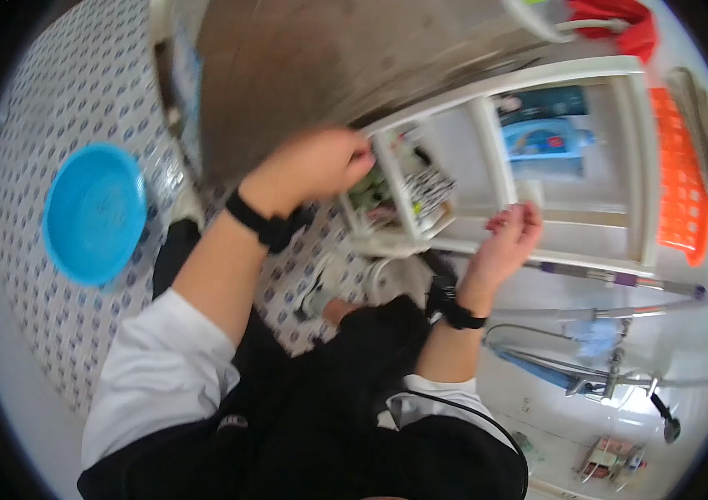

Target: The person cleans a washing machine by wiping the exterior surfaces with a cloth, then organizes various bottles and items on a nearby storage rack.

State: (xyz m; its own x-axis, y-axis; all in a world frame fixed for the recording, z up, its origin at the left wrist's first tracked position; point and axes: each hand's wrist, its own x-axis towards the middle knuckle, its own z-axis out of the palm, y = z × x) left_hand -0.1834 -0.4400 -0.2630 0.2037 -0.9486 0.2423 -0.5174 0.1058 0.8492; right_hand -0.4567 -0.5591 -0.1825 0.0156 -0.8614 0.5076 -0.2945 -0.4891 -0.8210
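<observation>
My left hand (333, 162) is blurred, its fingers curled beside the edge of a white shelf rack (491, 150); whether anything is in them is hidden. My right hand (504, 246) is at the same rack, thumb and fingers pinched together. A small pale object (529, 192) appears right at those fingertips, too blurred to name. In the rack near the right hand lie a blue bottle (544, 140) and a dark teal package (547, 102). A black-and-white patterned item (427, 190) rests in a compartment between my hands.
A blue basin (96, 212) stands on the patterned tile floor (62, 75) at the left. At the right hang an orange basket (680, 179) and a red cloth (625, 29). Poles (595, 277) run beside the rack, above a shower head (670, 429). A brown surface (279, 75) lies beyond.
</observation>
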